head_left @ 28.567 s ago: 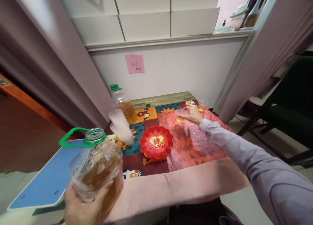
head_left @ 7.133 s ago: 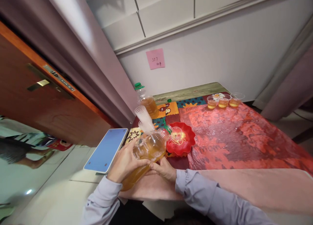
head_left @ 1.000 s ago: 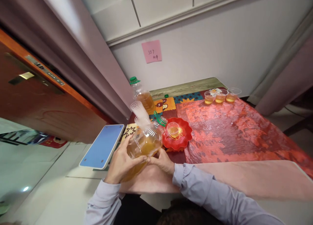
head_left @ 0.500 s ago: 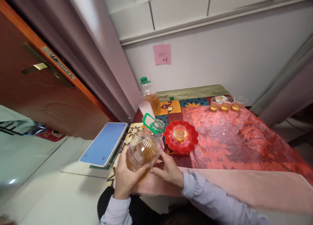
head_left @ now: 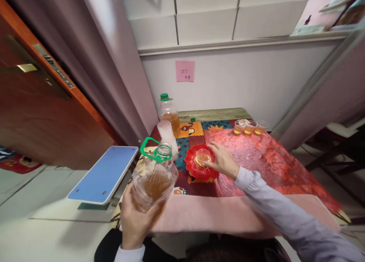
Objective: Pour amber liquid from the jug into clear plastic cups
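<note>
My left hand is wrapped round the base of a big clear jug of amber liquid with a green ring handle, held upright over the table's near left corner. My right hand reaches forward and closes its fingers on a small clear cup of amber liquid that stands on a red scalloped plate. Three more filled cups stand in a row at the far side of the red cloth.
A stack of empty plastic cups and a green-capped bottle stand at the far left of the table. A small green cap lies behind them. A blue-topped stool sits left of the table, beside a wooden door.
My right hand has left the jug and moved forward to the cup on the red plate. The jug has been tipped back upright, held by my left hand alone.
</note>
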